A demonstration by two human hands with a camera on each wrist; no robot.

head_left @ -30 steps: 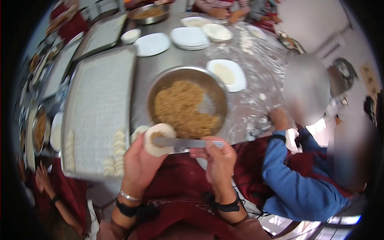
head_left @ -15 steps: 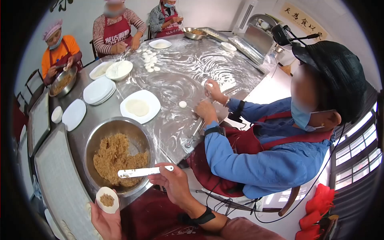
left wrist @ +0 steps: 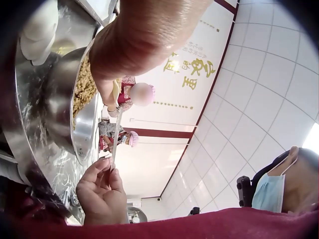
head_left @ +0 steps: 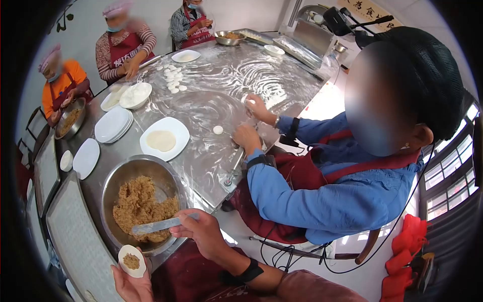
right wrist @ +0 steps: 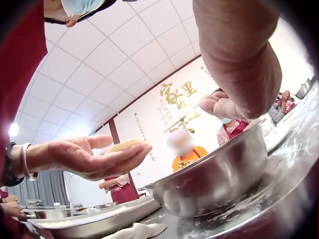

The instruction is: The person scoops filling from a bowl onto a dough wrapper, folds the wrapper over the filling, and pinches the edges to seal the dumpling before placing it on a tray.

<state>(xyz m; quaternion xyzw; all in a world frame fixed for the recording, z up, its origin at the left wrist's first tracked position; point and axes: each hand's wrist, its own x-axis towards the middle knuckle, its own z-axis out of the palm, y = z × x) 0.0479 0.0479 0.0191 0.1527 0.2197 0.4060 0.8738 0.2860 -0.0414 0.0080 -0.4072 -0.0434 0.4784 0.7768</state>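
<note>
A round dough wrapper (head_left: 132, 269) with brown filling at its middle lies on my left hand (head_left: 132, 285); in the right wrist view that hand (right wrist: 82, 158) cups it from below, fingers curved around its edge. My right hand (head_left: 204, 234) pinches the end of a flat spatula (head_left: 158, 225), whose blade is over the metal bowl (head_left: 106, 201) of brown filling (head_left: 138, 209). In the left wrist view the right hand (left wrist: 102, 194) holds the spatula (left wrist: 117, 134) between thumb and fingers. The bowl stands just beyond both hands.
A plate with wrappers (head_left: 176, 132) stands beyond the bowl, stacked plates (head_left: 113, 123) to its left. A long tray (head_left: 75, 231) lies left. A person in blue (head_left: 312, 201) works dough at the right; three people sit across the table.
The view has swung right and settled. The spatula has come off the wrapper in my left hand and stands apart from it, over the bowl. The filling stays on the wrapper.
</note>
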